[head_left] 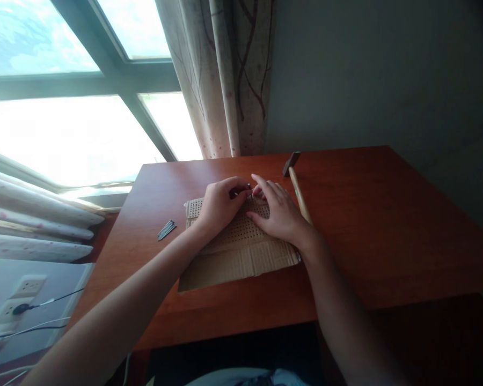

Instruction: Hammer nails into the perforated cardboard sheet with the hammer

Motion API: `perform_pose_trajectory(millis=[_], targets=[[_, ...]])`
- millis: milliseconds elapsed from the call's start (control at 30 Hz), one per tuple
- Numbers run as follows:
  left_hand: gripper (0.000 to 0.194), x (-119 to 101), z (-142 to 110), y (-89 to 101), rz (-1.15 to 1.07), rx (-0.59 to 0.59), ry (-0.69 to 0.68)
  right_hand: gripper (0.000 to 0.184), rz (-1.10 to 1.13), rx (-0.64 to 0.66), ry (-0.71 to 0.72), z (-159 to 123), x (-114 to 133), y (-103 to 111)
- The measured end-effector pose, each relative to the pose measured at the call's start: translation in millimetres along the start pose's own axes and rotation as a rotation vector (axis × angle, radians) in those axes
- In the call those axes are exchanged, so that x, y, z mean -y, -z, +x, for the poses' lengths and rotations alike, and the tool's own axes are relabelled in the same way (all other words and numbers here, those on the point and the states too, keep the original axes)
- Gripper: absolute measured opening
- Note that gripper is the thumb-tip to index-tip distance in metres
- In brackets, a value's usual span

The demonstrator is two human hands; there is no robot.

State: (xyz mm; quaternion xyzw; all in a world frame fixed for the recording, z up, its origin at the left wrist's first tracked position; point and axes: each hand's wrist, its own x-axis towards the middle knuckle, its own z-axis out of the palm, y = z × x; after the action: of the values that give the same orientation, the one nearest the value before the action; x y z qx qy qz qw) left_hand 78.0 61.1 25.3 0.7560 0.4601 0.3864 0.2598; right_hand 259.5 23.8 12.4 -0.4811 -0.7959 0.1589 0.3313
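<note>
A piece of corrugated cardboard (241, 260) lies on the table with a panel full of small holes (241, 231) on top of it. Over the panel's far edge, my left hand (221, 203) is closed in a pinch on a nail (249, 186), of which only a small dark end shows. My right hand (279, 212) hovers close beside it, thumb and fingers spread apart, fingertips near the nail. A hammer (299, 193) with a wooden handle rests right of the panel, partly hidden behind my right hand. Several loose nails (167, 229) lie together on the left.
The reddish-brown wooden table (386, 230) extends far to the right. Beyond its left edge are a window (116, 80), curtains (225, 80) and a wall socket (14, 308) with cables. A grey wall (366, 80) stands behind the table.
</note>
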Motion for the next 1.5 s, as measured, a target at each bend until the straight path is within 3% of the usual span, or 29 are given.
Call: perform_pose_trajectory(millis=[633,1200,1400,1500], targets=[[0.011,-5.5,-0.6,0.9,0.071,-0.017,-0.021,0.077,-0.013,-0.012,0.007,0.5,-1.3,-1.4],[0.018,-12.1,3.0,1.4,0.241,0.057,-0.074,0.079,-0.066,-0.030,0.021,-0.2,-4.0,-4.7],[0.016,-9.4,-1.6,-3.0,0.193,0.000,-0.072,0.078,0.030,-0.054,0.012,0.0,-0.6,-2.7],[0.011,-8.2,-2.1,-4.1,0.185,-0.008,-0.069,0.068,0.169,-0.120,-0.010,1.3,-2.0,3.5]])
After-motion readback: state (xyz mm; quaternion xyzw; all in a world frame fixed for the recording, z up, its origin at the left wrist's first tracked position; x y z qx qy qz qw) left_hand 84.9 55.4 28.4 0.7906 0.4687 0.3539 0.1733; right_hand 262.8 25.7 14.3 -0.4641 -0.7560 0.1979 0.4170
